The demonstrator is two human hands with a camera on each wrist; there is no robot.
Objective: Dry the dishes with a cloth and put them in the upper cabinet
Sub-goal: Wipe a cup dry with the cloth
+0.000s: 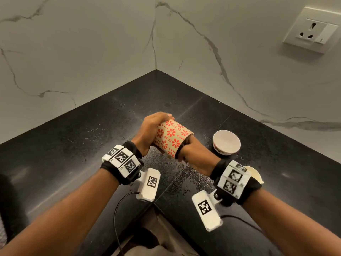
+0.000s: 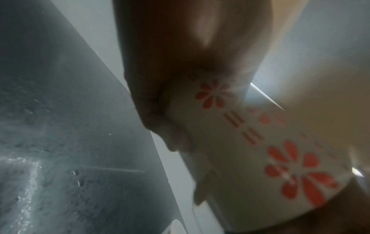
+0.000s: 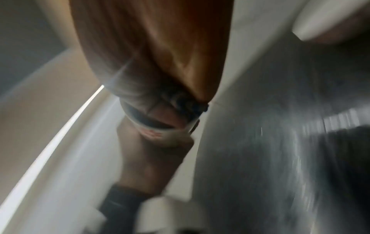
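A beige mug with red flowers lies tilted in the air above the black counter. My left hand grips its closed end, fingers curled round the wall. The left wrist view shows those fingers on the mug. My right hand is pushed into the mug's mouth, with its fingers hidden inside. A dark cloth shows bunched between my right hand and the mug's rim.
A white bowl stands on the counter just right of the mug. A cream cup peeks out behind my right wrist. Marble walls meet in the corner behind, with a socket at the upper right.
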